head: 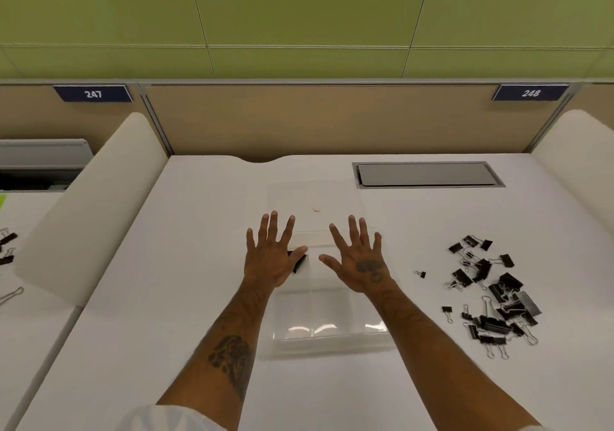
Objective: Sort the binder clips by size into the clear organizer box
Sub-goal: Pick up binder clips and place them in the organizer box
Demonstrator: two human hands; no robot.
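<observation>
The left hand (269, 258) was splayed, empty, over one black clip (298, 262) in the clear organizer box (329, 337) at twelve o'clock. The right hand (358, 261) was likewise open, holding nothing. Binder clips (495, 297) lay heaped at three o'clock; near-invisible dividers (312, 314) risked missorted drops.

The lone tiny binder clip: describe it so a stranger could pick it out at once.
On the white desk, a heap of black binder clips lies right of the clear organizer box. Between that heap and the right hand sits one tiny black clip by itself. It is far smaller than the heaped clips and touches none of them.
</observation>
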